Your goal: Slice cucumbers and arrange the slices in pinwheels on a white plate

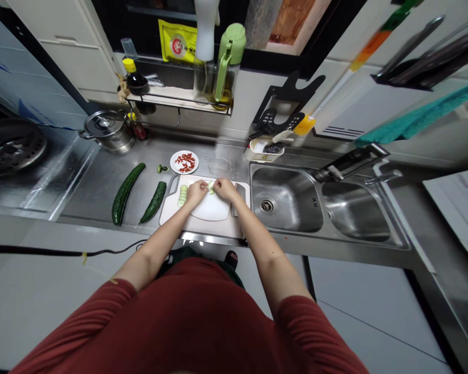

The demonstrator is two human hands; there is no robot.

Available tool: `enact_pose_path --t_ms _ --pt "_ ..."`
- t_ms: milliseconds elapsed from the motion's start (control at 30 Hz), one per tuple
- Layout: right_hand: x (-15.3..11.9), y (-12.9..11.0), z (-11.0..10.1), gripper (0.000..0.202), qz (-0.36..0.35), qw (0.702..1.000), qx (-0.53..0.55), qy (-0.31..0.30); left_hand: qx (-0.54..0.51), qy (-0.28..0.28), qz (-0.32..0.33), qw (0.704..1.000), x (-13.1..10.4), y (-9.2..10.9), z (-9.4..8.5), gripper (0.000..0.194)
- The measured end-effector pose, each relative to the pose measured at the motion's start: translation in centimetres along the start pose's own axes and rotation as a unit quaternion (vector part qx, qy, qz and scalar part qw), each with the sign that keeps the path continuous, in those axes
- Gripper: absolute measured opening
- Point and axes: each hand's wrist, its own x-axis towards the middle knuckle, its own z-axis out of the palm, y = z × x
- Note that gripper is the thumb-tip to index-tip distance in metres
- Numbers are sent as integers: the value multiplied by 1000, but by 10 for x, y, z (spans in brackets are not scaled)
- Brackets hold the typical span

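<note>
Both hands are close together over a white plate point(211, 212) that lies on a pale cutting board point(171, 218). My left hand point(197, 191) is closed in a pinch at the left edge of some pale green cucumber slices point(211, 188). From the other side my right hand point(224, 188) pinches the same slices; the fingertips partly hide them. A row of overlapping cucumber slices point(183, 195) lies on the board, left of my left hand. To the right of the plate, a flat grey blade point(239, 199) rests on the board.
Left of the board lie a cut cucumber point(153, 202) and a whole cucumber point(128, 194). Behind are cucumber ends point(162, 169), a plate of red pieces point(184, 162) and a clear bowl point(220, 167). A lidded pot point(108, 131) stands back left; a double sink point(288, 200) is right.
</note>
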Motion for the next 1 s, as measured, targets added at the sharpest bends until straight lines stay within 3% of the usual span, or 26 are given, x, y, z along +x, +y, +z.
enact_pose_path --t_ms 200,500,1000 --pt "3 -2 5 23 37 997 -57 -22 80 -8 -23 996 0 10 -1 21" --pt "3 -5 9 27 51 994 -93 -30 141 -11 -14 990 4 8 6 24" --pt "2 -14 8 26 56 987 -145 -41 161 -18 31 986 1 9 5 24"
